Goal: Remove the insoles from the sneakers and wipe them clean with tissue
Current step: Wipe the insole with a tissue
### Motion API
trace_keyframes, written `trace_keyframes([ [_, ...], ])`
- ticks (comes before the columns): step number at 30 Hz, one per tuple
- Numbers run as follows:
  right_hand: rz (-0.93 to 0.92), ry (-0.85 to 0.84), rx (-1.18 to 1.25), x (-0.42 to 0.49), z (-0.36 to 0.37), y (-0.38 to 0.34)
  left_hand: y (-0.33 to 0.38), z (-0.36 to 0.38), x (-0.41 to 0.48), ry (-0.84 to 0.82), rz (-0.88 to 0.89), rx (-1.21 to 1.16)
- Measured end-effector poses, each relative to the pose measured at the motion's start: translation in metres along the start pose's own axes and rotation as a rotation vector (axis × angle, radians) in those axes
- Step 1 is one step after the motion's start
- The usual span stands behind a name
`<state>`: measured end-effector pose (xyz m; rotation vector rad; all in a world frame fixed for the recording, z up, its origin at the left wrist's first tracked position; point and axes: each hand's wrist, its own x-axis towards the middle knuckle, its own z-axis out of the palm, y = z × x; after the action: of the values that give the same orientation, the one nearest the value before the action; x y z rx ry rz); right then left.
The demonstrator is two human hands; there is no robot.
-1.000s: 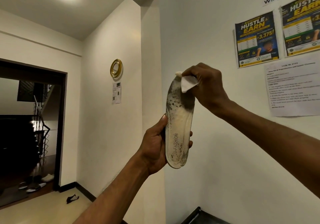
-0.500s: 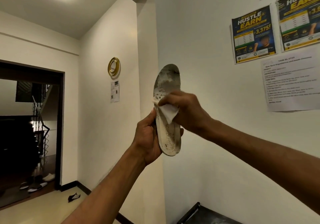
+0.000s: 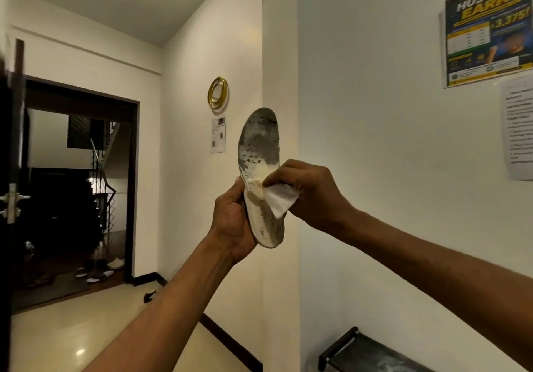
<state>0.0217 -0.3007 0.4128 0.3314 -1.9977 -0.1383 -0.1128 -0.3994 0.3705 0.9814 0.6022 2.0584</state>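
1 insole in left hand — tissue under right fingers

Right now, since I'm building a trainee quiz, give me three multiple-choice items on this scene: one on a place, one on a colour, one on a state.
1. The left hand grips the insole at its: A top tip; B lower part; C nowhere.
2. The tissue is: A white; B blue; C pink.
3. The insole's upper part is: A spotless; B grey with dirt; C folded over.
Answers: 1 B, it wraps the lower part; 2 A, white under the right hand; 3 B, dark patches above the tissue.
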Motion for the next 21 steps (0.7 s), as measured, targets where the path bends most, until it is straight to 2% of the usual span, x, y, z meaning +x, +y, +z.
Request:
trace_keyframes([
  [6,0.030,0.051,0.041,0.017,0.057,0.001,0.026,-0.047,0.003,0.087,0.046,0.065],
  [15,0.115,0.018,0.193,0.008,0.162,-0.012,0.035,-0.153,-0.016,0.281,0.052,0.097],
  [18,0.163,-0.013,0.254,-0.027,0.237,-0.016,0.006,-0.214,-0.029,0.398,0.049,0.037],
  [21,0.273,-0.169,0.327,-0.105,0.342,-0.031,-0.057,-0.308,-0.056,0.568,-0.062,-0.057],
])
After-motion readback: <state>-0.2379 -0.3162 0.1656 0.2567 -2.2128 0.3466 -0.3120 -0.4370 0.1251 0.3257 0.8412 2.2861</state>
